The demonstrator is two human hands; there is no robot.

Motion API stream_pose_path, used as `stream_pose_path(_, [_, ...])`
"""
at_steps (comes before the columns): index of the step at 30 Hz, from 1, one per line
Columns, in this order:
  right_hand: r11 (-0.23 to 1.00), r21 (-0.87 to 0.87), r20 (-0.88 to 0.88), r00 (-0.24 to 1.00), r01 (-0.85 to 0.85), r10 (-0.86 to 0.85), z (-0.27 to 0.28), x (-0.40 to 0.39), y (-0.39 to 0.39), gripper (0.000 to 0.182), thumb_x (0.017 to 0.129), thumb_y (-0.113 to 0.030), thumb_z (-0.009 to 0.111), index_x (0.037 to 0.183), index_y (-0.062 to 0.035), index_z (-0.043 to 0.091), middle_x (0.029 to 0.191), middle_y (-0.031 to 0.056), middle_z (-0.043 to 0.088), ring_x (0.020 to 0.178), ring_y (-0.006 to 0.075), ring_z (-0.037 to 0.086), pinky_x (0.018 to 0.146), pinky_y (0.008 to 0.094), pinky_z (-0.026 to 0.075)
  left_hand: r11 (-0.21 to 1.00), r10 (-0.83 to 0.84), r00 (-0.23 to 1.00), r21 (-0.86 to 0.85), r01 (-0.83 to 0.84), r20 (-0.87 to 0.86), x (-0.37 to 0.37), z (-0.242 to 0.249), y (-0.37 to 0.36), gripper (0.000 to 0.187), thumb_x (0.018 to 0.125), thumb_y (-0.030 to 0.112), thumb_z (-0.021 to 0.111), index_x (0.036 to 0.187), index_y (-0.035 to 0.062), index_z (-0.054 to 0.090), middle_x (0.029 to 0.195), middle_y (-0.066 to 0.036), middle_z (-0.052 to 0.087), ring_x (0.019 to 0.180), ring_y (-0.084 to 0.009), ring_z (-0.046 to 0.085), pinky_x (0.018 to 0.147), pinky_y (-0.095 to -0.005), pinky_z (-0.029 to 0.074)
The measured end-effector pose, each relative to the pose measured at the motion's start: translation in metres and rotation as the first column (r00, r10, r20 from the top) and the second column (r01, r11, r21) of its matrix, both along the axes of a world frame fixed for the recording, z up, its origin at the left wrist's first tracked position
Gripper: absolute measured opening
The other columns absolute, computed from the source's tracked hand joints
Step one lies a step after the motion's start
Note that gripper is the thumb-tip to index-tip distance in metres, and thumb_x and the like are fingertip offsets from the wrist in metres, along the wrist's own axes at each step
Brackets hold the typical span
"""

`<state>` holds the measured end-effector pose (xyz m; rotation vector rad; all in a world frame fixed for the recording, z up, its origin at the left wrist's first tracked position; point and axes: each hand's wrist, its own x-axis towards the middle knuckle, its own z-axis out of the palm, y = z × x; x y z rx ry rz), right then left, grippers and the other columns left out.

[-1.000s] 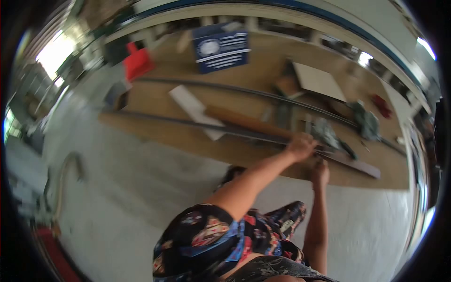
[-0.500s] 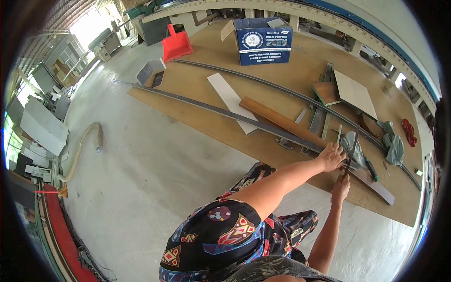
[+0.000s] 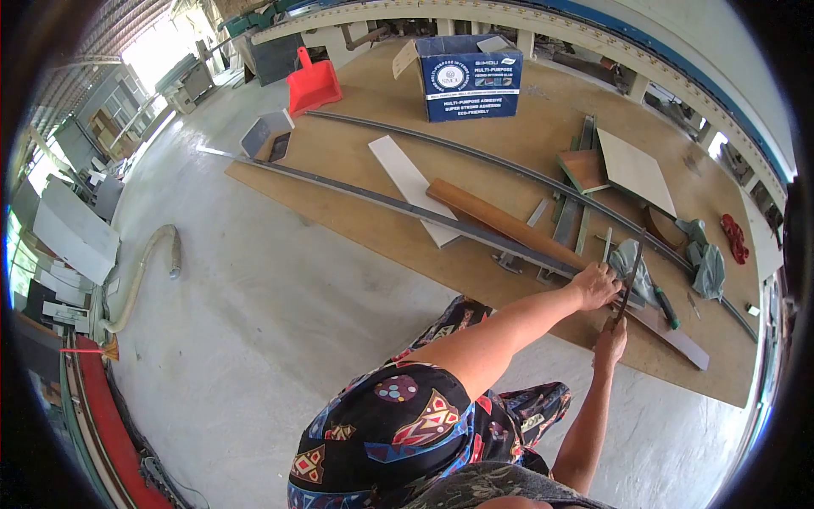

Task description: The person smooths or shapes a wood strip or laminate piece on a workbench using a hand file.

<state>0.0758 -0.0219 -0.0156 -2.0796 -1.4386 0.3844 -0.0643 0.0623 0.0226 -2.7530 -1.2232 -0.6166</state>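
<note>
My left hand (image 3: 597,286) is closed over the right end of a long grey metal strip (image 3: 381,196), which runs diagonally along the near side of the brown board. Just to its right, my right hand (image 3: 610,343) grips the lower end of a long, thin, dark tool (image 3: 632,273). This tool points up and away, crossing close by the strip's end. Under and beyond the hands, a pale flat strip (image 3: 676,341) lies toward the board's near right edge. A brown wooden-looking strip (image 3: 500,219) lies behind the metal strip. Near the tool are a grey-green cloth (image 3: 628,261) and a green-and-black handle (image 3: 666,307).
The brown board (image 3: 356,229) carries a blue glue box (image 3: 471,85), a red dustpan (image 3: 314,83), a second long metal strip (image 3: 475,157), a cream panel (image 3: 636,174) and red cloth (image 3: 735,239). A hose (image 3: 151,263) lies on the floor at left.
The view has shifted very slightly. Both hands keep nearly the same place and hold on the strip and the dark tool.
</note>
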Motion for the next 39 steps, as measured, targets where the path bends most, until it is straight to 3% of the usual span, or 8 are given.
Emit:
stream_pose_path(3, [0.998,0.068,-0.002,1.000,-0.018,0.018,-0.003,0.000,-0.001,0.023,0.091,-0.026,0.049,0.090,-0.0035,0.048,0.079,0.0237,0.059,0.078,0.0435,0.057,0.065,0.0508,0.041,1.000,0.002,1.000,0.018,-0.001,-0.025,0.001,-0.002,0.001,0.026,0.086,0.034,0.053,0.094,0.0100,0.058,0.097,-0.009,0.061,0.093,-0.0261,0.056,0.075,-0.0388,0.044])
stream_pose_path(12, [0.998,0.018,-0.051,0.997,-0.059,0.060,-0.008,0.010,-0.003,0.022,0.090,-0.022,0.051,0.087,-0.0011,0.049,0.077,0.0221,0.059,0.076,0.0422,0.057,0.064,0.0478,0.042,1.000,0.007,0.999,0.017,-0.006,-0.048,0.000,0.002,-0.001,0.025,0.088,0.033,0.051,0.095,0.0105,0.058,0.097,-0.009,0.061,0.092,-0.0254,0.058,0.075,-0.0377,0.044])
stream_pose_path(21, [0.993,-0.118,-0.039,0.999,-0.029,0.024,-0.010,0.021,-0.093,0.016,0.088,-0.016,0.053,0.088,0.0003,0.051,0.075,0.0225,0.059,0.072,0.0412,0.059,0.062,0.0469,0.043,0.999,0.021,0.998,-0.029,-0.023,-0.067,-0.001,0.006,-0.002,0.022,0.088,0.030,0.050,0.095,0.0102,0.056,0.096,-0.009,0.060,0.092,-0.0256,0.058,0.075,-0.0376,0.044])
stream_pose_path(27, [0.992,-0.095,0.009,0.997,-0.078,0.079,-0.003,0.028,-0.037,0.017,0.088,-0.017,0.054,0.088,0.0003,0.052,0.074,0.0220,0.060,0.073,0.0410,0.060,0.063,0.0484,0.044,1.000,0.007,0.999,-0.001,-0.007,-0.038,0.000,-0.003,0.003,0.023,0.089,0.033,0.048,0.095,0.0122,0.057,0.095,-0.008,0.060,0.092,-0.0253,0.057,0.073,-0.0378,0.044])
stream_pose_path(30, [0.984,-0.173,-0.073,0.997,-0.039,0.027,0.051,-0.004,-0.016,0.018,0.088,-0.017,0.053,0.088,0.0007,0.052,0.073,0.0222,0.060,0.074,0.0408,0.060,0.064,0.0484,0.044,1.000,0.003,1.000,-0.011,-0.003,-0.021,0.002,-0.004,0.002,0.022,0.088,0.031,0.049,0.095,0.0114,0.057,0.095,-0.008,0.060,0.093,-0.0255,0.057,0.074,-0.0382,0.044])
stream_pose_path(33, [0.982,0.079,0.135,0.978,-0.169,0.158,-0.001,0.022,0.004,0.019,0.091,-0.019,0.047,0.091,-0.0008,0.051,0.060,0.0124,0.051,0.038,0.0218,0.049,0.032,0.0363,0.040,1.000,0.004,0.999,-0.003,-0.004,-0.038,0.002,-0.002,0.002,0.021,0.088,0.029,0.050,0.095,0.0108,0.056,0.094,-0.008,0.059,0.093,-0.0255,0.057,0.075,-0.0382,0.044])
stream_pose_path(36, [0.991,-0.077,-0.052,0.994,-0.105,0.101,0.010,0.017,-0.031,0.019,0.089,-0.019,0.053,0.087,0.0007,0.051,0.072,0.0215,0.059,0.069,0.0401,0.059,0.061,0.0476,0.043,1.000,0.008,0.999,-0.021,-0.010,-0.054,0.000,0.000,0.000,0.021,0.088,0.030,0.049,0.095,0.0110,0.056,0.094,-0.008,0.059,0.092,-0.0252,0.056,0.074,-0.0376,0.044])
stream_pose_path(39, [0.985,-0.170,-0.169,0.986,-0.031,0.002,0.015,0.010,-0.079,0.019,0.089,-0.018,0.053,0.085,0.0005,0.050,0.071,0.0217,0.059,0.067,0.0396,0.059,0.059,0.0473,0.042,1.000,0.007,0.997,-0.024,-0.009,-0.081,-0.003,0.006,-0.001,0.022,0.089,0.030,0.049,0.096,0.0111,0.057,0.096,-0.009,0.060,0.092,-0.0252,0.057,0.074,-0.0372,0.043])
